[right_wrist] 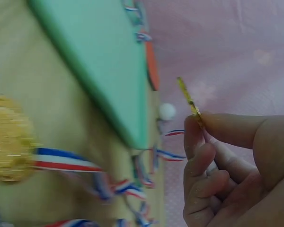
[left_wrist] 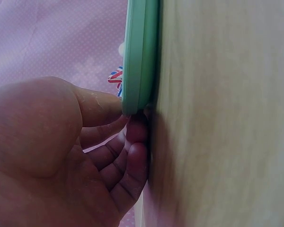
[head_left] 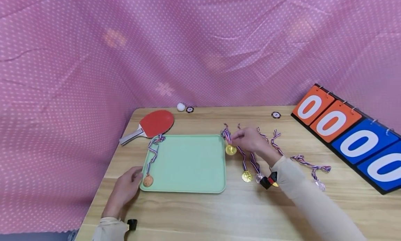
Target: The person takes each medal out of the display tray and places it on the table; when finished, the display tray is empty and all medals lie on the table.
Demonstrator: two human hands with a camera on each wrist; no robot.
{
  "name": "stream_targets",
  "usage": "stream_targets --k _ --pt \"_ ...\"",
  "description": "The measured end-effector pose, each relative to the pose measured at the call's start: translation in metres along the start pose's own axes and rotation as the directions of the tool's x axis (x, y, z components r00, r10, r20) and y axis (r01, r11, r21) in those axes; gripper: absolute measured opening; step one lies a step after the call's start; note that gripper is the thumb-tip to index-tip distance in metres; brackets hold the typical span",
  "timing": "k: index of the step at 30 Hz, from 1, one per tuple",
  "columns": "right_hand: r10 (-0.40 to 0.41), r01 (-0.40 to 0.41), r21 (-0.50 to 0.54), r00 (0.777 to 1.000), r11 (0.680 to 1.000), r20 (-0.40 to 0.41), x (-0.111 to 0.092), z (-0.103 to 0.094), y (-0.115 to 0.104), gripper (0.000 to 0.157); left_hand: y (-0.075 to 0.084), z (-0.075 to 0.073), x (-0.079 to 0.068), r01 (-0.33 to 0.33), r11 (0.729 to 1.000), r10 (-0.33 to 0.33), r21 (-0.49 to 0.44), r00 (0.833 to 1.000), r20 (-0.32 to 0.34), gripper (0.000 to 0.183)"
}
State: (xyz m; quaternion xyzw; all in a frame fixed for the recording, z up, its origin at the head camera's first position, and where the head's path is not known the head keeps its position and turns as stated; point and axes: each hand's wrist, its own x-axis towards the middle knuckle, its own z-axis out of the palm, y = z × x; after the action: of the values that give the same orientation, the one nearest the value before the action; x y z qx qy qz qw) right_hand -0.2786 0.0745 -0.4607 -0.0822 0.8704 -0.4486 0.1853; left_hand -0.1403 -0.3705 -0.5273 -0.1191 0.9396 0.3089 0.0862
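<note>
At the left edge of a pale green tray (head_left: 188,164), my left hand (head_left: 125,186) grips the rim. In the left wrist view its thumb lies on the rim (left_wrist: 135,61) and fingers curl beneath. A bronze medal (head_left: 148,180) with a striped ribbon lies along the tray's left side. My right hand (head_left: 249,140) pinches a gold medal (head_left: 230,150) between thumb and fingers, just beyond the tray's right edge. Its ribbon (head_left: 227,133) trails toward the back. Right of it, another gold medal (head_left: 246,176) and a silver medal (head_left: 259,178) lie on the table, partly near my forearm.
A red table tennis paddle (head_left: 158,123) lies behind the tray's left corner. Farther back are a white ball (head_left: 181,107) and two chips, one (head_left: 276,115) at right. A flip scoreboard (head_left: 347,136) stands right, near another ribboned medal (head_left: 319,185).
</note>
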Motion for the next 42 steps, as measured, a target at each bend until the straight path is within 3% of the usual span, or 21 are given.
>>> stream_targets --k 6,16,22,26,42 --pt "-0.009 0.008 -0.092 1.000 0.996 -0.010 -0.012 0.016 0.018 0.009 -0.001 0.000 0.002 0.018 1.000 -0.018 -0.002 1.000 0.012 0.041" --pt "-0.045 0.044 -0.166 0.999 0.985 -0.007 -0.029 0.031 0.029 0.004 -0.001 0.001 0.000 0.026 1.000 -0.026 -0.001 1.000 0.008 0.042" --pt "-0.086 0.070 -0.308 0.996 0.949 -0.038 -0.035 0.037 0.030 0.009 0.000 0.001 -0.001 0.012 1.000 -0.012 -0.004 1.000 0.000 0.041" --pt "-0.066 0.044 -0.364 0.997 0.930 -0.048 -0.040 0.041 0.029 0.012 0.002 0.000 -0.001 0.018 1.000 -0.018 -0.007 1.000 0.007 0.041" --pt "-0.100 0.059 -0.431 0.992 0.900 -0.073 -0.041 0.051 0.028 0.011 -0.001 0.000 -0.001 0.013 1.000 -0.013 -0.003 1.000 0.012 0.044"
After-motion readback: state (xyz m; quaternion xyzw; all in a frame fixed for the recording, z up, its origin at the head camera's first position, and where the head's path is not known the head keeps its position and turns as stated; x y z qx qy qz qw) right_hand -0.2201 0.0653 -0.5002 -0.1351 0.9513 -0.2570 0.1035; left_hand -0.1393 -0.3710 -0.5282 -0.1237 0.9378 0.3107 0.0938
